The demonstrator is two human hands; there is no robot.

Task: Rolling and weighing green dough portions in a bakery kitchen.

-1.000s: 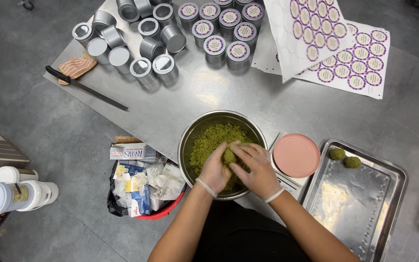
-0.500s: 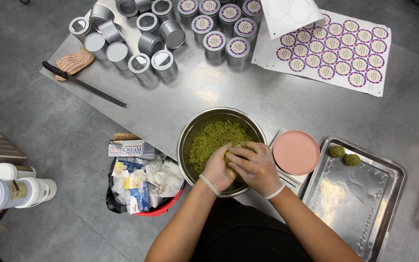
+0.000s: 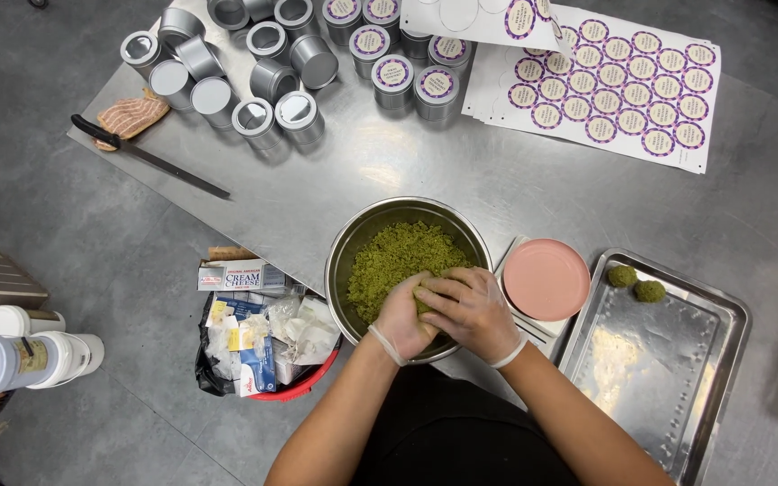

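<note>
A steel bowl [image 3: 349,245] of green crumbly mixture [image 3: 393,256] stands at the near edge of the steel table. Both gloved hands are pressed together over the bowl's near side. My left hand [image 3: 402,317] cups a lump of the green mixture [image 3: 424,296] from below, and my right hand [image 3: 472,310] closes over it from above. Two green balls [image 3: 637,283] lie in the far corner of a metal tray [image 3: 659,360] to the right. A pink round dish [image 3: 547,279] sits between bowl and tray.
Several round tins [image 3: 263,63], some labelled, crowd the far side of the table. A sheet of round stickers [image 3: 605,85] lies far right. A long knife [image 3: 150,157] lies far left. A red waste bin [image 3: 258,333] and white bottles [image 3: 20,351] stand on the floor left.
The hands stay clasped over the bowl and have shifted slightly, working the green lump. The view has drifted a little; nothing else moved.
</note>
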